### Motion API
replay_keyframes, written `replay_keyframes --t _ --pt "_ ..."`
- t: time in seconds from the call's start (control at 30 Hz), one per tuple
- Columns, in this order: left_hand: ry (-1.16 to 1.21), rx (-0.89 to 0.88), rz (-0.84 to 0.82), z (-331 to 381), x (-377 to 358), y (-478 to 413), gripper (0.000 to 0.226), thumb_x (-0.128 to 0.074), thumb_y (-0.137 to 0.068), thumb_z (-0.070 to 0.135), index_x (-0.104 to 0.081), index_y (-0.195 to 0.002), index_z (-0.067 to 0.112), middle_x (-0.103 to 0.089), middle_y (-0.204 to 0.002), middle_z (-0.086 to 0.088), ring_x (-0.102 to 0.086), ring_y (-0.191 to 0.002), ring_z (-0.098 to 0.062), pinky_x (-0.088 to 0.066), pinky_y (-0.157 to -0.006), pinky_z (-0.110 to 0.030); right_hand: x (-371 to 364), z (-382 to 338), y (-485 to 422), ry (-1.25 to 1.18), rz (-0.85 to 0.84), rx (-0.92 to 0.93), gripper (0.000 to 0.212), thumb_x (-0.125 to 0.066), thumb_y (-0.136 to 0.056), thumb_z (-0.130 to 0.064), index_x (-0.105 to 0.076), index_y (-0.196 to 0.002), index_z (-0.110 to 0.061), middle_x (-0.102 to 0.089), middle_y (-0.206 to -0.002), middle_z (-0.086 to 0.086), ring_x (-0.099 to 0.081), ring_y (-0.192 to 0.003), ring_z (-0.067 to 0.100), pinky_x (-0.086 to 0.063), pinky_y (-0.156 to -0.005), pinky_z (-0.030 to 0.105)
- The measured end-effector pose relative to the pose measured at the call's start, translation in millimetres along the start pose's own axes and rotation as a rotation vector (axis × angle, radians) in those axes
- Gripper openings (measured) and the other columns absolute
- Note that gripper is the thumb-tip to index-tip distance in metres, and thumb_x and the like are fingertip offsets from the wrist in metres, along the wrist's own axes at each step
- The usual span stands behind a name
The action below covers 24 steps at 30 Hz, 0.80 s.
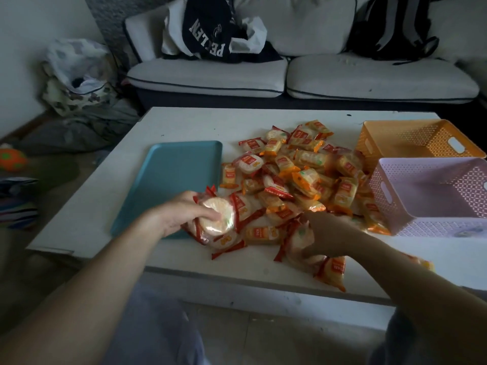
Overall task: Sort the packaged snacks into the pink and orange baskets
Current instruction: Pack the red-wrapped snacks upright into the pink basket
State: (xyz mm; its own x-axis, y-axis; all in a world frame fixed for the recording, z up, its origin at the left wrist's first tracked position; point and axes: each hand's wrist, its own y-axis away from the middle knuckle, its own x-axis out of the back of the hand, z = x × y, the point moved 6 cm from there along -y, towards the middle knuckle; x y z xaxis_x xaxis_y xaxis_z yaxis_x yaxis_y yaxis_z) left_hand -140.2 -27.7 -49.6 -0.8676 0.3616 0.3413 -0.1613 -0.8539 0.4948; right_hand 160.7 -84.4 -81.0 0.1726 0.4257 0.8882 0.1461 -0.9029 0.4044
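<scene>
A heap of packaged snacks [295, 169], some in red wrappers and some in orange, covers the middle of the white table [184, 122]. My left hand [181, 212] grips a red-wrapped round rice cracker pack [218, 219] at the heap's near left edge. My right hand [324, 238] reaches into the near side of the heap, its fingers curled round a red-edged pack [297, 238]. The orange basket [419, 138] stands at the far right and looks empty. The pink basket [432, 196] sits in front of it, also with nothing visible inside.
A blue tray [171, 175] lies left of the heap. A white sofa [290, 72] with dark clothes and a backpack stands behind the table. Bags and clothes pile on the floor at left. One orange pack [332, 272] lies near the table's front edge.
</scene>
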Motion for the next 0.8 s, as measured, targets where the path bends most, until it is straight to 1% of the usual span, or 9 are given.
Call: replay_keyframes --t 0.03,0.13,0.27,0.33,0.47,0.57,0.67,0.73,0.8 --pt "-0.033 -0.003 0.018 -6 -3 0 0.044 -0.090 -0.059 0.007 -0.071 -0.099 0.007 -0.077 -0.090 -0.014 -0.074 -0.088 -0.032 -0.060 -0.080 -0.043 0 -2 0 -0.023 0.003 -0.001 0.093 -0.082 -0.074 -0.054 -0.038 -0.148 -0.018 -0.053 -0.143 0.004 -0.055 -0.122 0.022 -0.051 -0.095 0.033" --pt "-0.113 -0.017 0.051 -15 -13 3 0.064 -0.089 -0.049 0.023 -0.064 -0.106 0.013 -0.074 -0.097 -0.010 -0.073 -0.091 -0.031 -0.059 -0.072 -0.040 -2 -5 2 -0.027 -0.015 -0.028 0.086 -0.080 -0.075 -0.056 -0.045 -0.141 -0.015 -0.058 -0.135 0.004 -0.057 -0.116 0.020 -0.050 -0.091 0.030" --pt "-0.240 -0.069 0.065 -13 -21 4 0.064 -0.096 -0.058 0.021 -0.057 -0.108 0.021 -0.070 -0.104 0.000 -0.068 -0.099 -0.018 -0.056 -0.090 -0.038 -1 -9 6 -0.044 -0.009 -0.060 0.076 -0.080 -0.076 -0.053 -0.051 -0.133 -0.012 -0.061 -0.126 0.004 -0.056 -0.102 0.017 -0.049 -0.081 0.028" --pt "-0.301 -0.084 0.049 -12 -25 2 0.069 -0.095 -0.048 0.032 -0.060 -0.106 0.020 -0.073 -0.101 -0.001 -0.070 -0.096 -0.019 -0.057 -0.092 -0.044 0 -7 6 -0.069 -0.007 -0.076 0.077 -0.082 -0.074 -0.052 -0.051 -0.132 -0.012 -0.060 -0.126 0.004 -0.052 -0.098 0.015 -0.046 -0.078 0.027" --pt "-0.330 -0.124 0.042 -3 -31 1 0.044 -0.095 -0.064 0.017 -0.062 -0.093 0.020 -0.073 -0.093 -0.001 -0.070 -0.092 -0.022 -0.057 -0.087 -0.037 -4 -6 3 -0.137 -0.068 -0.089 0.084 -0.082 -0.071 -0.057 -0.048 -0.137 -0.015 -0.058 -0.131 0.002 -0.052 -0.102 0.015 -0.046 -0.079 0.027" --pt "-0.256 -0.140 -0.023 2 -28 -1 0.051 -0.096 -0.062 0.019 -0.070 -0.105 0.020 -0.077 -0.094 0.003 -0.073 -0.094 -0.019 -0.058 -0.075 -0.031 6 -2 1 -0.221 -0.060 -0.115 0.083 -0.084 -0.068 -0.055 -0.052 -0.135 -0.017 -0.058 -0.126 0.000 -0.056 -0.106 0.017 -0.051 -0.086 0.030" --pt "-0.137 -0.115 -0.073 7 -20 -2 0.078 -0.096 -0.044 0.036 -0.071 -0.116 0.021 -0.079 -0.102 0.001 -0.075 -0.098 -0.022 -0.061 -0.075 -0.036 20 10 -5 -0.488 0.005 -0.098 0.073 -0.085 -0.060 -0.056 -0.062 -0.119 -0.021 -0.069 -0.111 0.000 -0.067 -0.097 0.018 -0.060 -0.085 0.037" --pt "-0.041 -0.126 -0.062 15 -12 -2 0.080 -0.095 -0.042 0.033 -0.071 -0.116 0.015 -0.079 -0.102 -0.005 -0.075 -0.098 -0.026 -0.062 -0.078 -0.037 29 12 -5 -0.766 0.072 -0.056 0.051 -0.086 -0.070 -0.046 -0.066 -0.110 -0.020 -0.074 -0.101 0.007 -0.074 -0.088 0.024 -0.063 -0.080 0.042" --pt "0.072 -0.115 -0.063 24 -4 1 0.086 -0.098 -0.036 0.033 -0.072 -0.113 0.009 -0.079 -0.100 -0.011 -0.076 -0.094 -0.029 -0.063 -0.074 -0.035 34 9 -2 -1.090 0.120 -0.019 0.036 -0.083 -0.079 -0.030 -0.069 -0.107 -0.013 -0.076 -0.099 0.014 -0.075 -0.089 0.031 -0.062 -0.083 0.049"
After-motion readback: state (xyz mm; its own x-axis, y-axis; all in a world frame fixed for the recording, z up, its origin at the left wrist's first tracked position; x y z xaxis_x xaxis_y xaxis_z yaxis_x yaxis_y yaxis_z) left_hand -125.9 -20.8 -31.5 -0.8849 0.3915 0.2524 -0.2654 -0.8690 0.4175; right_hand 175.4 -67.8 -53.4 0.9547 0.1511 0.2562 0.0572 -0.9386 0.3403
